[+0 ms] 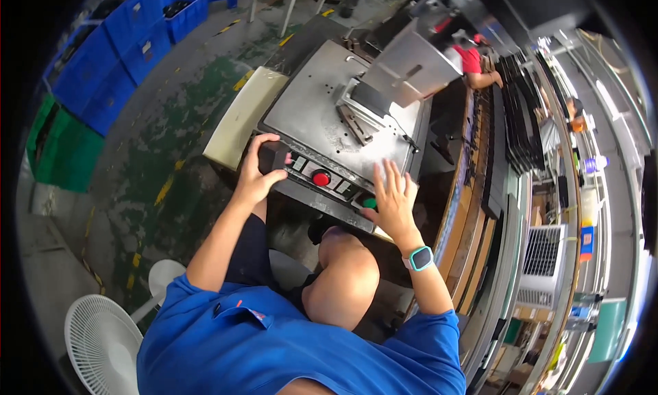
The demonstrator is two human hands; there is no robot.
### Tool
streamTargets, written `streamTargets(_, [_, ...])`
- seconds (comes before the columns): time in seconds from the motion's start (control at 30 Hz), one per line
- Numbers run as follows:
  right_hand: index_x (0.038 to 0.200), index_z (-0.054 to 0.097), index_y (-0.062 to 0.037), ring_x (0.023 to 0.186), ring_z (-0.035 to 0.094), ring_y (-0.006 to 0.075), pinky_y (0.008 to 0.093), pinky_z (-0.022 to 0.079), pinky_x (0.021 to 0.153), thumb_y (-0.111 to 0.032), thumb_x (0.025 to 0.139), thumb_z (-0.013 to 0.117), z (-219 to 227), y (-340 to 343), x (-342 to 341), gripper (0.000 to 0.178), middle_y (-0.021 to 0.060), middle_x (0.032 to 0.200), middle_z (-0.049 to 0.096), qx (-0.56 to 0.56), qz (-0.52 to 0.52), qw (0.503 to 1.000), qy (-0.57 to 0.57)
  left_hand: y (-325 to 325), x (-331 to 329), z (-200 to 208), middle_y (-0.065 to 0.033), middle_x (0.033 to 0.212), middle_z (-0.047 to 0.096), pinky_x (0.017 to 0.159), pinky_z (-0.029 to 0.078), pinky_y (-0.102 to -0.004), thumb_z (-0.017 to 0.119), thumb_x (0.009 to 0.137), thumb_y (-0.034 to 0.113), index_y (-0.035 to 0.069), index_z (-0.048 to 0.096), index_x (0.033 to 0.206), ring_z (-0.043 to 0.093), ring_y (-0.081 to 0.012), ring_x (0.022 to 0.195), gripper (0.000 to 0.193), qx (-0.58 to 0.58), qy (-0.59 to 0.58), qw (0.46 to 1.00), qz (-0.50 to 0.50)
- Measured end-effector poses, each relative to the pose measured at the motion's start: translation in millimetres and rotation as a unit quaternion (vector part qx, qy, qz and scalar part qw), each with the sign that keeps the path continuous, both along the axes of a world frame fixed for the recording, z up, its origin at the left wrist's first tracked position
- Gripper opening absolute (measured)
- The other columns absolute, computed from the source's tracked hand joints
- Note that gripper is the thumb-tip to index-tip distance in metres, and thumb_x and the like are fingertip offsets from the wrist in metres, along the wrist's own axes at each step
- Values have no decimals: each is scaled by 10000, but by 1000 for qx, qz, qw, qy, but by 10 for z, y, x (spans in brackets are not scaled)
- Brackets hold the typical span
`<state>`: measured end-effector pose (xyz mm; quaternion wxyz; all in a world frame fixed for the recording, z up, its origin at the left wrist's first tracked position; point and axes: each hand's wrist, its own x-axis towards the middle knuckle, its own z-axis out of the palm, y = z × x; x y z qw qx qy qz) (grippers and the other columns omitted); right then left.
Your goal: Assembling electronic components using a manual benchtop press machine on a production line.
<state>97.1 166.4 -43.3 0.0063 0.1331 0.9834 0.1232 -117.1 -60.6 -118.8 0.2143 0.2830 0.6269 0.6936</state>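
Blue shirt [295, 354] nearest; ahead, your left hand [255, 180] arches wide across the black corner box [272, 157], your right hand [395, 206], spread, empty, is nearer the green push button [369, 202], just left beside its thumb, control panel [308, 169] running lengthwise between them.

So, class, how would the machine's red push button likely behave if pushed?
The red push button would probably move inward rather than roll or tip, since it's mounted in the front panel. Its smooth surface looks like plastic, so it's likely stiff, perhaps slightly slippery.
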Motion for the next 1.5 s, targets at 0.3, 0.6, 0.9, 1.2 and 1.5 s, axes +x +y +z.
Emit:
streamTargets(0.3, [1197,486,-16,957,568,200,353,476,823,-247,827,773,766,-37,245,522,145,1038,571,-622,-67,761,172,569,724,1084,-168,1452,423,1160,196,-412,480,976,390,43,245,1507,339,-262,1391,676,92,23,966,-239])
streamTargets(0.6, [1077,561,17,1017,590,447,484,470,850,-309,819,731,1211,1454,4527,450,272,1048,622,147,-497,800,302,-186,879,106,-114,1372,522,1065,342,-357,359,1034,441,41,401,1427,482,-209,1282,562,-124,-68,901,-411])
streamTargets(0.9, [1212,522,33,1225,471,436,604,387,969,-544,725,754,787,289,4866,790,252,1316,494,82,-684,710,145,-296,1024,-192,-90,1306,567,1040,353,-330,382,1040,384,52,496,1334,511,-182,1232,459,-190,-185,863,-430])
streamTargets(1.2, [1346,382,63,1266,431,434,443,385,1045,-398,596,858,580,-155,3555,1001,265,1328,475,-121,-609,780,78,163,1032,127,-79,1262,587,1017,380,-327,424,1032,325,44,518,1297,532,-176,1194,398,-89,-165,854,-486])
streamTargets(1.5, [1411,340,-34,1140,550,351,474,507,914,-93,729,774,1999,530,3118,811,201,1335,444,-16,-159,805,572,765,-163,608,-32,1114,639,965,413,-302,516,992,259,60,576,1204,575,-141,1091,297,-9,-6,957,-288])
